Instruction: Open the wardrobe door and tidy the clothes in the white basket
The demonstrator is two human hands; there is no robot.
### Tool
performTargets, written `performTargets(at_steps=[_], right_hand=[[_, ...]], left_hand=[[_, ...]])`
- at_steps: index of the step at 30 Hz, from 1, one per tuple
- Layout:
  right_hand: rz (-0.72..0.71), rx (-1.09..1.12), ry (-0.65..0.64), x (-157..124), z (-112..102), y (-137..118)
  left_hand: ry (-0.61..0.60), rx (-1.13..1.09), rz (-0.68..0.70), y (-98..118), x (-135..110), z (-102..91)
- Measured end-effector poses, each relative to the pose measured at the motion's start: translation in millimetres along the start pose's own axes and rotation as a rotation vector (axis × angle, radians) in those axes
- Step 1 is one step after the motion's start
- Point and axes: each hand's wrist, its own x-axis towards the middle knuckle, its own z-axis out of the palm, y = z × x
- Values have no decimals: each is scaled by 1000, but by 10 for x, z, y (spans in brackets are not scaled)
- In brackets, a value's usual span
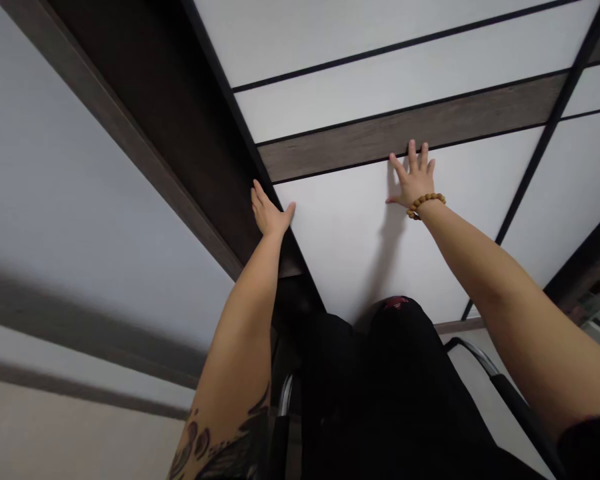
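In front of me stands a large sliding wardrobe door (340, 233), white with thin black strips and a grey-brown wood band (380, 137). My left hand (269, 212) rests at the door's black left edge frame (250, 143), fingers extended and thumb apart on the white side. My right hand (414, 179), with a wooden bead bracelet (425, 203) at the wrist, lies spread on the white panel just under the wood band, its fingertips reaching the band. Neither hand holds anything.
Left of the door is a dark wardrobe side (145, 100), then a pale wall (80, 200). Below are my black-clad knees (395, 360), close to the door, between chair armrests (520, 413). Another white panel (587, 160) adjoins on the right.
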Motion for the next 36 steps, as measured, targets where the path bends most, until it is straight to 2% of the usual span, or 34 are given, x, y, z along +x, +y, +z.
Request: performTargets(at_steps=[3,7,10,13,15,17,20,23,28,31,33,36], right_hand=[[40,10,-17,-57,-104,-12],[74,19,-22,-145,-220,-14],[123,-2,18,-218,-208,-157],[15,17,48,-298,-80,-587],[-101,47,4,-348,43,-1025],[-139,79,-40,-383,171,-1508],[-55,136,-48,-395,346,-2126],[94,166,-29,-384,494,-2444],[210,108,31,-361,672,-2454],[244,83,66,-346,737,-2401],[272,81,66,-353,759,-2384],[255,59,58,-392,766,-2358]], left_hand=[[-113,-94,-129,-19,50,98],[-190,-95,-115,20,93,190],[-225,-74,-100,78,117,180],[-259,-61,-80,141,121,154],[-276,-65,-73,174,108,149],[-286,-82,-65,198,84,156],[-298,-123,-48,228,35,171],[-317,-161,-44,282,-19,183],[-336,-266,-59,428,-126,253],[-363,-344,-50,401,-311,372],[-370,-382,-55,247,-548,488],[-419,-332,-97,-202,-1079,692]])
